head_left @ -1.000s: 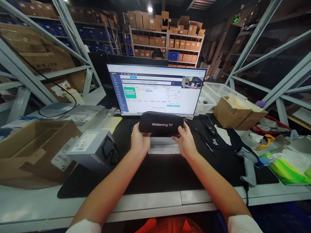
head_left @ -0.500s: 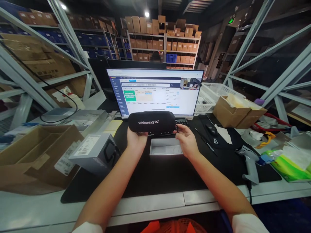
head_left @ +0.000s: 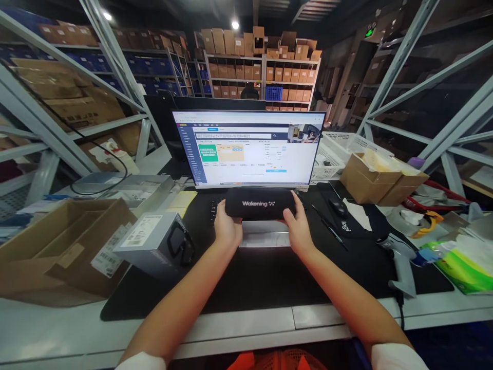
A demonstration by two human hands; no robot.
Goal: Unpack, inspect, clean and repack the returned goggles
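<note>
A black oblong case (head_left: 259,204) printed "Wakening" is held level just above a shallow white box tray (head_left: 265,240) on the black desk mat (head_left: 246,277). My left hand (head_left: 227,229) grips the case's left end. My right hand (head_left: 298,230) grips its right end, fingers wrapped round it. Most of the tray's far side is hidden behind the case. A keyboard lies under the monitor, largely covered by the case.
A lit monitor (head_left: 248,149) stands behind. A grey product box (head_left: 154,241) and an open cardboard carton (head_left: 57,246) sit at left. At right lie a mouse (head_left: 338,206), a barcode scanner (head_left: 400,259), a cardboard box (head_left: 379,180), a white basket (head_left: 339,151) and green packets (head_left: 460,264).
The case, which had swung left and higher with only my left hand on it, is back centred over the white tray, and my right hand has closed on its right end.
</note>
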